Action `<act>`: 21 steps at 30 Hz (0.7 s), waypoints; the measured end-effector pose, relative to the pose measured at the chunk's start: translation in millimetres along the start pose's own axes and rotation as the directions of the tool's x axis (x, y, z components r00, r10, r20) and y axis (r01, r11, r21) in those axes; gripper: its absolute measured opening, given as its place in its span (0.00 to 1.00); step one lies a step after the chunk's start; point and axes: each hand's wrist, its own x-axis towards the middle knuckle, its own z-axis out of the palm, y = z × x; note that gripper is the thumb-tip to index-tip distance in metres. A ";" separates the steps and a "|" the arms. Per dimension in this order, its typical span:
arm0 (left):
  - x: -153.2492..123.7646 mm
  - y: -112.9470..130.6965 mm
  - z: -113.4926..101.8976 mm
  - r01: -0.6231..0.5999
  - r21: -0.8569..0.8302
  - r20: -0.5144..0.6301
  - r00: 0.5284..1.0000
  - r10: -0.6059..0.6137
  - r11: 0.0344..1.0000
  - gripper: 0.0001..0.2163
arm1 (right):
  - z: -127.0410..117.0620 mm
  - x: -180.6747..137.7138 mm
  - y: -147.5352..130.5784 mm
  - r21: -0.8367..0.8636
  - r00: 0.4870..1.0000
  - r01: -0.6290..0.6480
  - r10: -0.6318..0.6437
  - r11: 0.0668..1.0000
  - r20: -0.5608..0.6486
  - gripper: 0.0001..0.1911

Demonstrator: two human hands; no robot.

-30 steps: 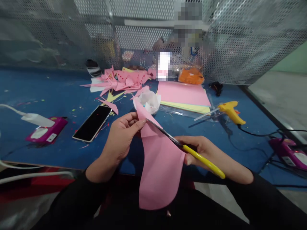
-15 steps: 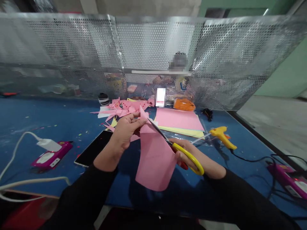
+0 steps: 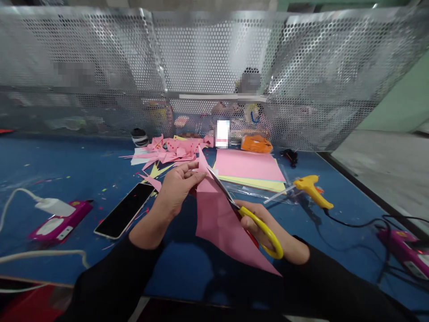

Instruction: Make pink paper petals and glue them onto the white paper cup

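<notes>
A folded sheet of pink paper (image 3: 217, 214) hangs over the table, its upper end pinched between the thumb and fingers of my left hand (image 3: 181, 183). My right hand (image 3: 264, 226) grips a pair of scissors (image 3: 268, 235) with yellow and red handles. Their blades point up and to the left and lie along the paper's right side, close to my left fingertips. The lower right corner of the sheet sticks out below the handles. Part of the red handle is hidden behind the yellow one and the paper.
Pink paper scraps (image 3: 177, 150) lie behind my left hand. Stacked pink and yellow sheets (image 3: 248, 163) are at the back, near an orange packet (image 3: 256, 144). A yellow glue gun (image 3: 311, 190) lies right, a phone (image 3: 125, 210) left. Purple power strips (image 3: 62, 223) with cables sit at both sides.
The paper's lower part has swung out to the right, its corner now below the scissors. The scissors have shifted slightly left and down. The view has moved a little.
</notes>
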 end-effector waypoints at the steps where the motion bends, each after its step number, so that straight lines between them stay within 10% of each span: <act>1: 0.0 -0.4 -0.2 0.006 -0.012 -0.004 1.000 -0.006 1.000 0.29 | 0.2 -0.2 1.1 -0.003 1.000 0.004 -0.004 1.000 -0.005 0.35; 21: -4.7 -11.2 2.9 -0.034 -0.057 -0.053 0.998 0.031 0.998 0.19 | 8.3 -0.4 7.8 0.044 0.997 0.068 -0.066 0.997 -0.047 0.31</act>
